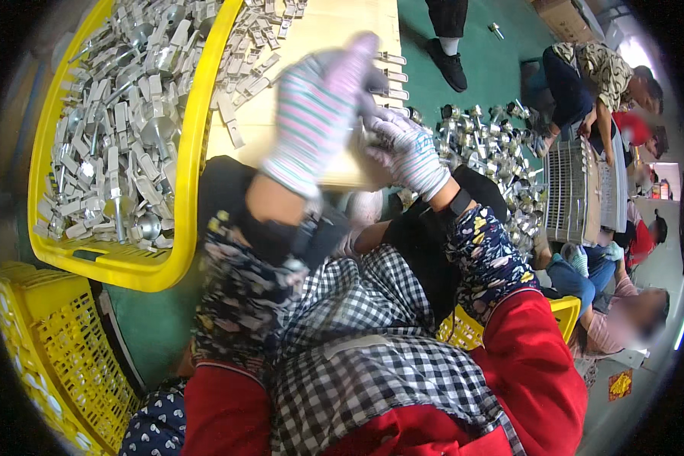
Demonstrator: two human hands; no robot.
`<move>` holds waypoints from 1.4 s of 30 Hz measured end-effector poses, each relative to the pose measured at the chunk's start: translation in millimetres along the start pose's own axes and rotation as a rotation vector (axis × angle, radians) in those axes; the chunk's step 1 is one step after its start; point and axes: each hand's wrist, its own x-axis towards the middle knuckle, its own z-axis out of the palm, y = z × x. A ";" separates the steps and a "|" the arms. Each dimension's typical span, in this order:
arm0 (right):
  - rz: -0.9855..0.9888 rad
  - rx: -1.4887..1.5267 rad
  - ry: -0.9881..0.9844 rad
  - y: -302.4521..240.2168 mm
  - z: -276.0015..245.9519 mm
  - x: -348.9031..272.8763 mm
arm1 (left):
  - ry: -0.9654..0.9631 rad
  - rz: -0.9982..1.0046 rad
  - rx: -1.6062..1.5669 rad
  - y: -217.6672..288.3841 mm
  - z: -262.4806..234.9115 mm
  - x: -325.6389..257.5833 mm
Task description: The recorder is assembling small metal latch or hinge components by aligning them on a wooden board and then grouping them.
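Note:
My left hand (311, 118), in a striped knit glove, is raised over the cardboard-coloured work surface (342, 23) and smeared by motion; what its fingers do is unclear. Close beside it on the right, my right hand (412, 152) wears a matching glove, its fingers curled together. Whatever they hold is hidden. Several flat grey-beige clip-like pieces (391, 76) lie in a row along the surface's right edge, just beyond my hands. More such pieces (254, 72) are heaped on its left side.
A big yellow crate (182, 220) on the left brims with clips and shiny metal parts. Metal cup-shaped parts (479, 140) are piled on the green floor (471, 68) to the right. Yellow baskets (68, 327) stand lower left. People sit at right around a white crate (566, 197).

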 end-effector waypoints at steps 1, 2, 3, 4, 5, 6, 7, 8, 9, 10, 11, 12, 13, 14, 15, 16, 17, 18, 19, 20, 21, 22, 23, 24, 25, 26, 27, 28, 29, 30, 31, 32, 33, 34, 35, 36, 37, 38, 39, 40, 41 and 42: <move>0.041 0.054 -0.013 1.7 2.5 0.6 | 0.006 0.009 0.008 -9.9 -10.2 11.3; 0.080 0.108 -0.026 2.8 2.7 1.4 | 0.020 0.179 0.387 -35.9 -20.1 27.2; 0.070 0.112 -0.020 3.6 2.2 4.3 | 0.035 0.345 0.768 -59.2 -26.7 38.6; 0.121 0.154 -0.038 5.4 0.0 3.4 | 0.034 0.350 0.771 -76.4 -23.2 39.0; 0.173 0.199 -0.059 6.7 -0.6 2.1 | 0.056 0.358 1.057 -93.1 -15.9 33.5; 0.169 0.203 -0.057 7.3 -0.1 2.2 | 0.083 0.359 1.345 -105.3 -11.1 30.3; 0.255 0.328 -0.055 6.8 2.2 2.3 | 0.089 0.352 1.351 -114.2 -10.0 29.4; 0.342 0.454 -0.055 7.5 4.8 3.0 | 0.059 0.311 1.320 -123.3 -10.0 29.6; 0.264 0.355 -0.005 9.1 2.9 4.1 | 0.027 0.277 1.281 -123.7 -7.4 29.6; 0.262 0.355 -0.009 9.1 3.7 5.1 | 0.031 0.274 1.279 -123.9 -6.0 31.0; 0.385 0.406 -0.003 8.6 4.8 5.4 | -0.036 0.242 1.295 -123.9 -4.9 33.1; 0.509 0.463 0.003 8.8 7.6 7.0 | -0.104 0.206 1.316 -122.8 -4.6 36.4; 0.470 0.477 0.059 7.6 10.6 8.1 | -0.109 0.242 1.337 -122.3 -3.8 39.7; 0.470 0.481 0.056 5.7 11.7 9.0 | -0.108 0.238 1.339 -120.6 -5.1 44.2; 0.502 0.481 0.069 3.3 11.5 9.4 | -0.204 0.210 1.402 -116.5 -5.8 49.3; 0.533 0.480 0.083 2.8 11.6 10.1 | -0.303 0.183 1.462 -114.5 -6.4 55.2; 0.504 0.469 0.106 5.9 14.2 10.2 | -0.325 0.188 1.425 -118.9 -9.3 61.9; 0.509 0.466 0.105 11.2 16.0 8.4 | -0.329 0.187 1.421 -116.6 -8.7 67.4; 0.460 0.419 0.100 17.5 17.3 6.3 | -0.401 0.164 1.447 -114.2 -7.5 74.0; 0.411 0.371 0.096 23.8 16.8 4.6 | -0.475 0.142 1.472 -111.6 -5.6 82.0; 0.460 0.564 0.050 29.2 13.3 1.9 | -0.560 0.082 1.478 -98.1 -1.3 89.2; 0.455 0.573 0.048 23.5 8.3 11.8 | -0.555 0.074 1.483 -101.4 -7.5 94.5; 0.215 0.111 0.009 17.3 -2.2 22.5 | -0.513 0.076 1.430 -107.3 -14.9 99.6; -0.021 -0.361 -0.031 13.2 -14.6 29.1 | -0.482 0.090 1.366 -109.6 -14.8 105.7; -0.015 -0.350 -0.041 10.7 -16.2 34.8 | -0.587 -0.011 1.396 -109.7 -14.7 117.0; -0.011 -0.353 -0.041 12.2 -14.8 39.9 | -0.592 -0.008 1.395 -110.7 -14.7 124.4; 0.077 -0.364 -0.130 14.6 -12.9 44.2 | -0.596 -0.030 1.365 -111.4 -14.5 129.7; 0.163 -0.374 -0.217 17.9 -12.3 48.5 | -0.599 -0.053 1.336 -111.6 -14.5 134.4; 0.178 -0.325 -0.209 23.5 -14.1 52.6 | -0.601 -0.053 1.339 -112.2 -13.2 136.9; 0.175 -0.318 -0.209 24.4 -15.7 57.9 | -0.516 -0.052 1.368 -108.7 -11.8 132.6; 0.214 -0.335 -0.308 29.1 -21.2 63.5 | -0.435 -0.036 1.392 -106.7 -6.6 132.3; 0.255 -0.352 -0.406 33.3 -28.1 70.8 | -0.437 -0.026 1.391 -106.0 -2.6 127.5; 0.412 -0.248 -0.567 33.7 -36.4 87.1 | -0.346 0.132 1.397 -105.3 -1.4 119.1; 0.417 -0.252 -0.558 39.2 -38.0 95.5 | -0.256 0.291 1.393 -103.3 -0.2 118.5; 0.451 -0.227 -0.695 45.1 -40.0 102.4 | -0.357 0.154 1.374 -98.9 3.1 127.5; 0.461 -0.198 -0.833 46.1 -41.4 112.6 | -0.340 0.158 1.382 -98.4 -3.2 131.9; 0.484 -0.100 -0.878 51.7 -41.0 117.4 | -0.418 0.210 1.373 -103.7 -9.0 139.0; 0.481 -0.107 -0.871 52.2 -42.6 119.4 | -0.496 0.263 1.361 -109.2 -12.7 146.6; 0.402 -0.293 -0.779 44.1 -41.8 121.4 | -0.512 0.221 1.405 -105.9 -15.5 150.9; 0.322 -0.478 -0.683 33.7 -43.6 122.2 | -0.506 0.225 1.406 -105.4 -16.9 158.8; 0.301 -0.630 -0.638 19.8 -43.8 123.6 | -0.514 0.135 1.385 -104.9 -19.3 168.9; 0.214 -0.701 -0.495 26.8 -30.0 112.9 | -0.517 0.042 1.367 -101.5 -21.7 176.2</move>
